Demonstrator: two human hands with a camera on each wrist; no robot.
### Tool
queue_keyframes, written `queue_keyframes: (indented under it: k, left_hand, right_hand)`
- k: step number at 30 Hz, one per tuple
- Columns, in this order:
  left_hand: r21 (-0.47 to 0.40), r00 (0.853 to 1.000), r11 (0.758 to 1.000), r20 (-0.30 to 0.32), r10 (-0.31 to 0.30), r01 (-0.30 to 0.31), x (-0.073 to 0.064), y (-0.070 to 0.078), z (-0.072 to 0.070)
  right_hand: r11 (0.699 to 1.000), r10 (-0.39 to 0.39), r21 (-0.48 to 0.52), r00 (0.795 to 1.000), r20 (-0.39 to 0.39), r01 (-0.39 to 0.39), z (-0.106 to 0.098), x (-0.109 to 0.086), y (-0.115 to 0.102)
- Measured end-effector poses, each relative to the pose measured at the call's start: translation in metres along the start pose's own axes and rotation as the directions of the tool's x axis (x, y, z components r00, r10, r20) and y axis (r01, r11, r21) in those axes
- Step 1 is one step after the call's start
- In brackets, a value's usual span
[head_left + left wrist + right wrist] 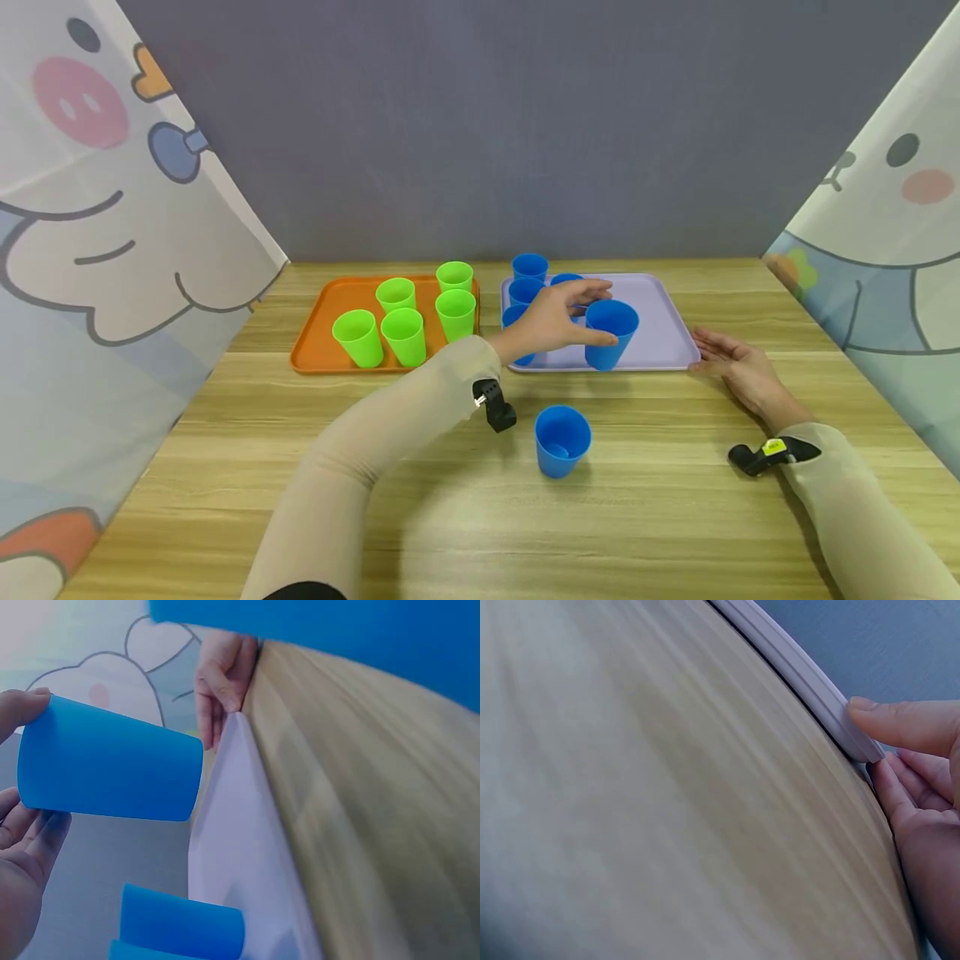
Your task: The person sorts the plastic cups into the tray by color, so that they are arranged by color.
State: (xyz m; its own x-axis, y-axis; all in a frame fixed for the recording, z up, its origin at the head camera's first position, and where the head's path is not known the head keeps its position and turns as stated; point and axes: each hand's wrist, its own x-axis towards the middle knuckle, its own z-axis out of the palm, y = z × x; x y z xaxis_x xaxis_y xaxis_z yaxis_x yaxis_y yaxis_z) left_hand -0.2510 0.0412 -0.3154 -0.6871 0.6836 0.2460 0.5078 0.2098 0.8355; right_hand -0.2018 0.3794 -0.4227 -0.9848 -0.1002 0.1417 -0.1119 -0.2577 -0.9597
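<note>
My left hand (553, 322) grips a blue cup (611, 340) near its rim, thumb on one side and fingers on the other. In the left wrist view this cup (112, 761) hangs above the lavender tray (240, 802). With thumb and fingers, my right hand (741, 375) pinches the near right corner of that lavender tray (648, 304); the right wrist view has the thumb (907, 724) on its rim (810, 675). Several blue cups (530, 267) stand upright on the tray's left part, some partly hidden behind my left hand. Another blue cup (561, 450) stands on the table in front.
An orange tray (322, 333) left of the lavender one carries several green cups (405, 337). Both trays lie on a wood-grain table (480, 525). A grey panel (480, 125) rises behind, with printed cloths (112, 225) at both sides.
</note>
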Motion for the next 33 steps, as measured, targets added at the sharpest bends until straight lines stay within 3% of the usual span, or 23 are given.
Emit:
queue_keyframes:
  k: [6,16,22,33]
  left_hand:
    - [-0.019,1.000,1.000,-0.025,-0.001,0.000,0.015,0.004,-0.002]
    - [0.036,0.998,0.998,-0.034,-0.053,0.054,0.040,0.006,0.000]
    - [0.047,0.996,0.996,-0.049,-0.069,0.071,0.054,0.000,0.003]
    - [-0.008,0.987,0.994,-0.120,-0.108,0.107,0.070,-0.016,0.008]
  right_hand:
    - [1.000,0.004,-0.011,1.000,-0.008,-0.004,0.000,0.000,-0.001]
    - [1.000,-0.007,0.024,1.000,-0.003,0.007,0.001,0.000,-0.001]
    - [0.999,-0.012,0.044,1.000,-0.002,0.012,0.003,0.000,-0.001]
    - [0.998,-0.016,0.062,1.000,0.003,0.016,0.001,0.001,0.000]
